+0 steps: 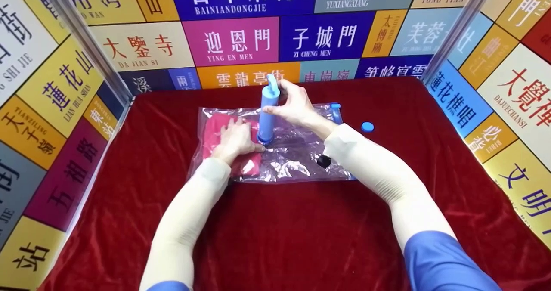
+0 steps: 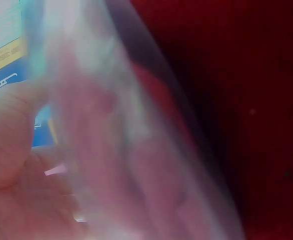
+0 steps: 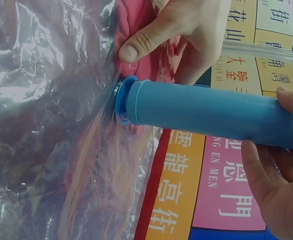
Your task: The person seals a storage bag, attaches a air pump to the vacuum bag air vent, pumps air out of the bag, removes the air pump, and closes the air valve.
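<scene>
A clear plastic vacuum storage bag lies on the table with folded pink cloth inside its left part. My left hand rests on the bag over the cloth, fingers spread. Upright on the bag's valve stands a blue hand pump. My right hand grips the pump's upper body between thumb and fingers, below its handle. The right wrist view shows the pump's lower end at the valve, close to the left thumb. The left wrist view is mostly covered by blurred plastic.
A round blue cap lies on the dark red tablecloth, right of the bag. Near the bag's upper right corner is a blue slider. A small black object shows beside the right sleeve. Sign-covered panels stand behind and at both sides.
</scene>
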